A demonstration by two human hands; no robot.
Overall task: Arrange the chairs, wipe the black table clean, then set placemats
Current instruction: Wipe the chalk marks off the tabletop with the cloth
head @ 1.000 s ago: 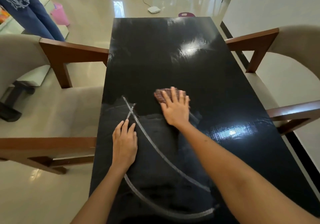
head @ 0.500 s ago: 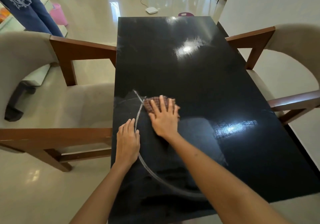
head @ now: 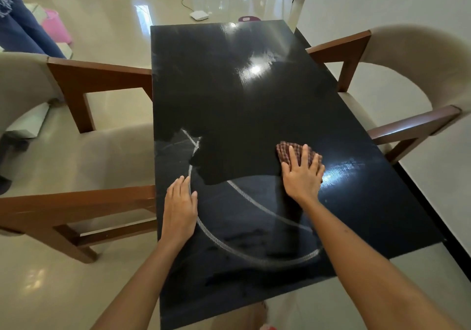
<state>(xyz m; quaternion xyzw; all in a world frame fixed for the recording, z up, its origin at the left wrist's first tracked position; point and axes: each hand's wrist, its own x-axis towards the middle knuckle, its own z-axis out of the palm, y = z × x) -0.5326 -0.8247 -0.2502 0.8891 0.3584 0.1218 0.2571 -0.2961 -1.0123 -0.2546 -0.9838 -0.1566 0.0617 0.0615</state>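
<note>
The black table (head: 229,87) runs away from me, with curved whitish streaks and a dull film on its near half. My right hand (head: 303,176) presses flat on a red checked cloth (head: 286,151) right of the table's middle. Only the cloth's far edge shows past my fingers. My left hand (head: 179,205) lies flat on the table near its left edge, fingers together, holding nothing. A beige armchair with wooden arms (head: 84,151) stands against the left side. A matching armchair (head: 413,75) stands against the right side.
A person in blue trousers (head: 17,26) stands at the far left beside a pink bucket (head: 54,27). A white device with a cable (head: 198,15) lies on the glossy floor beyond the table. A white wall (head: 382,3) runs along the right.
My right hand has slid the cloth from the left of centre over to the right, leaving a darker wiped band behind it. My left hand stays flat near the left edge.
</note>
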